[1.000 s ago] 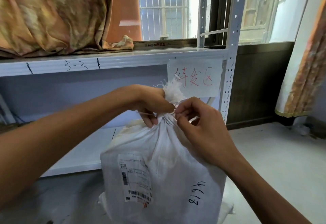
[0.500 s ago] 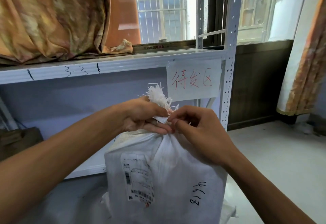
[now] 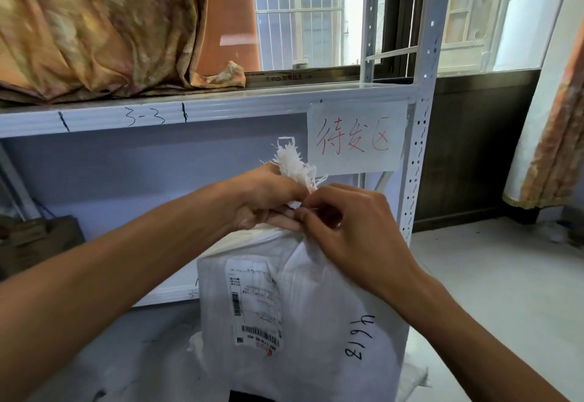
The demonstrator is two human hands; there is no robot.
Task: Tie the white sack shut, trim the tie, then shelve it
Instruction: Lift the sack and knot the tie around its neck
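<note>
Since a second ago I note the left hand (image 3: 268, 201) has shifted up to clench the gathered neck of the white sack (image 3: 300, 313), while the right hand (image 3: 350, 227) pinches at the neck, seemingly on the tie, which I cannot resolve. Tying continues. The sack stands upright before the shelf (image 3: 158, 117), frayed mouth (image 3: 292, 161) bunched, shipping label (image 3: 254, 303) facing me.

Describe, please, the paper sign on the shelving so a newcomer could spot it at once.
Start at the white metal rack below the window. Follow the front edge of its upper shelf to the right, to where it meets the perforated upright. The sign hangs there, just above the sack: a white sheet, the only one with red handwriting, whereas the shelf edge is marked in black.
</note>
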